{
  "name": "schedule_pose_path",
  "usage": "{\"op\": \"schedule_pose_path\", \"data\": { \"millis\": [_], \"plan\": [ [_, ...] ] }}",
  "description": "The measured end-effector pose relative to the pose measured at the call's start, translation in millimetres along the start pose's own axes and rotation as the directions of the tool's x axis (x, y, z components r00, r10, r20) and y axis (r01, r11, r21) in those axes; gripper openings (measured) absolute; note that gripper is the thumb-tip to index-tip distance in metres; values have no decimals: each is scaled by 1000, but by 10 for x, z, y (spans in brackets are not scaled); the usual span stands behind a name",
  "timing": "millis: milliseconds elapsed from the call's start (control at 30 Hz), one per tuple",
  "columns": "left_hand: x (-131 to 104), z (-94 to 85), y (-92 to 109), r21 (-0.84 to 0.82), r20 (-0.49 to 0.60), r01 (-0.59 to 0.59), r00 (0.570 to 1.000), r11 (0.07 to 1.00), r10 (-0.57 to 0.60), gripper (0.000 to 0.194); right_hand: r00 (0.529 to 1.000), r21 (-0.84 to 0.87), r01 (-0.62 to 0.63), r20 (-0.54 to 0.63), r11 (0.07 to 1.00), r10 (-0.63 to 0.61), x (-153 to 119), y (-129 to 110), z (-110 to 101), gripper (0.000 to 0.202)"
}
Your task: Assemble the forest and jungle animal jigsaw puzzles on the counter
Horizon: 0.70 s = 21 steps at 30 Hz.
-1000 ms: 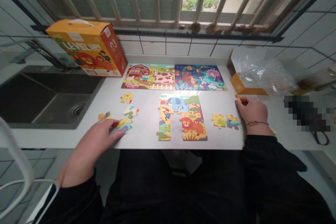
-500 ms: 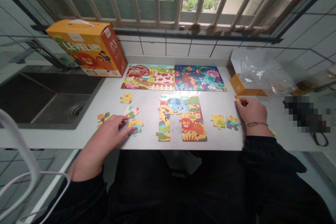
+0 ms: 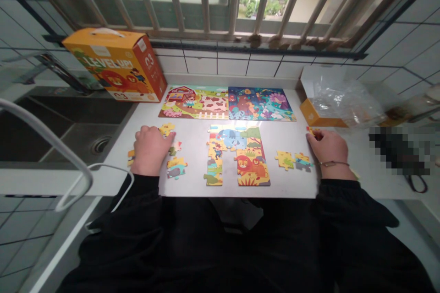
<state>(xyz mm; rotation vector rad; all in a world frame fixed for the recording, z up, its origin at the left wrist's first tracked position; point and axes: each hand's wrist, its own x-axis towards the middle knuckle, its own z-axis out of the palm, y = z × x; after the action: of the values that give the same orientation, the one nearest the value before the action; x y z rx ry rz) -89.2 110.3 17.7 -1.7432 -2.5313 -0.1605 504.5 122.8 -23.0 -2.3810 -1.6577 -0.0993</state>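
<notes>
My left hand (image 3: 151, 150) is over the loose pieces on the left, thumb out to the right and apart from the bent fingers. Its thumb lies by the lower edge of a yellow puzzle piece (image 3: 167, 128), which stays flat on the counter. Closer to me are a piece with green and pink (image 3: 176, 148) and a yellow-and-teal piece (image 3: 176, 169). My right hand (image 3: 330, 147) pinches a red-and-yellow puzzle piece (image 3: 310, 130), mostly hidden by the fingers. Between the hands lies the partly joined animal puzzle (image 3: 254, 165), with a gap at its lower middle.
Two joined puzzles, a farm scene (image 3: 194, 103) and a night scene (image 3: 261, 104), lie behind. Two loose pieces (image 3: 285, 160) are right of the animal puzzle. An orange box (image 3: 117, 66) stands by the sink (image 3: 113, 119). An open box (image 3: 323, 114) holds clear plastic. A white cable (image 3: 68, 146) hangs at left.
My left hand has moved away from the yellow-and-teal piece, up and left toward the yellow piece. My right hand keeps its place. The white cable has swung upward.
</notes>
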Motion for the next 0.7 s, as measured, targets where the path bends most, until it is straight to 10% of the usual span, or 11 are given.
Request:
{"op": "schedule_pose_path", "data": {
  "millis": [467, 700],
  "plan": [
    [-85, -170, 65, -467, -48, -103, 995, 878, 91, 27, 1000, 1, 4, -14, 1000, -4, 21, 29, 30, 50],
    [-725, -214, 666, -909, 140, -16, 930, 417, 341, 66, 1000, -4, 1, -15, 1000, -1, 27, 38, 43, 52]
  ]
}}
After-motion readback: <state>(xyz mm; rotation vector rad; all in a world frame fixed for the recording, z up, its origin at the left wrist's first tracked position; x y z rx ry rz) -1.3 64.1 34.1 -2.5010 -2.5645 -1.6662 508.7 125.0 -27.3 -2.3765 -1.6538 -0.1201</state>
